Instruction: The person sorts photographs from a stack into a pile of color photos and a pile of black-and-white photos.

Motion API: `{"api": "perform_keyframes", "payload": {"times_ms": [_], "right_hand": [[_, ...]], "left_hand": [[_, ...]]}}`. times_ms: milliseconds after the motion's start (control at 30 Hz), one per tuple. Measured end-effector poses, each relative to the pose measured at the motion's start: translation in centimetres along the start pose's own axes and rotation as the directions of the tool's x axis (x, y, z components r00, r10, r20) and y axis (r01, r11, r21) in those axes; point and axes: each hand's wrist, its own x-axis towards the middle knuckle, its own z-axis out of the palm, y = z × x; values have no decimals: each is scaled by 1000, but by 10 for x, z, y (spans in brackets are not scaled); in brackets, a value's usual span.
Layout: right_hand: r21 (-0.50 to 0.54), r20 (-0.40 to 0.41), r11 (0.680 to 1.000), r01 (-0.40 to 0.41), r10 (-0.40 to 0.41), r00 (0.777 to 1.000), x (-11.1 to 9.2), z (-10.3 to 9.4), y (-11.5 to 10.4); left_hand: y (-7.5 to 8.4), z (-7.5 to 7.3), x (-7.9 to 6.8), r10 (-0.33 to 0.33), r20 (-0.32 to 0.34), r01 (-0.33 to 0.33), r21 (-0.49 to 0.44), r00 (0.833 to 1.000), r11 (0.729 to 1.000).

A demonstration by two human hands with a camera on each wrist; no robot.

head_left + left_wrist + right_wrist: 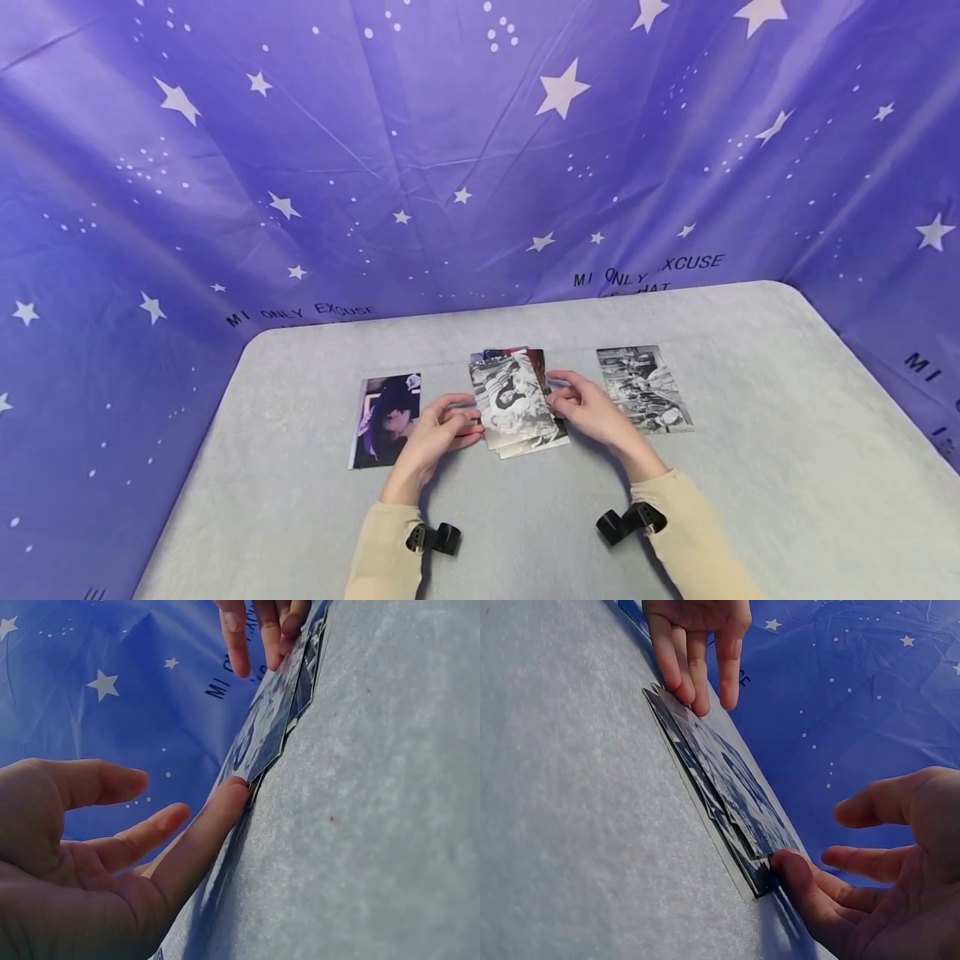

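A loose stack of photo prints [513,400] lies on the grey table, a black-and-white picture on top and other prints jutting out unevenly beneath. At its left edge, my left hand [438,429] touches the prints with extended fingers. My right hand [592,410] has its fingers at the opposite edge. In the left wrist view, the left hand [112,847] has thumb and fingers spread, one fingertip against the stack's side. The right wrist view shows the right hand [877,862] likewise spread, a fingertip at a corner of the prints [720,787].
A colour photo [386,421] of a figure in a dark hat lies left of the stack, partly behind the left hand. Right of the stack is another black-and-white photo [645,389]. A purple star-printed cloth [465,158] hangs behind the table [787,467].
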Motion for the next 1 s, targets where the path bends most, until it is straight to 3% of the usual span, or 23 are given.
{"api": "perform_keyframes", "payload": {"times_ms": [167,533,767,1000], "right_hand": [[3,-16,1000,-13,13,1000,-3,3,-2],[170,16,985,-34,32,999,-8,7,-8],[151,12,988,-18,16,1000,-7,9,-1],[184,18,982,-45,42,999,-8,12,3]], "left_hand": [[-2,1,-1,-7,-8,7,-12,1000,1000],[-2,1,-2,-2,-24,2,-31,1000,1000],[-2,1,-3,-8,-30,8,-6,1000,1000],[-4,0,-7,92,44,-93,10,995,996]]}}
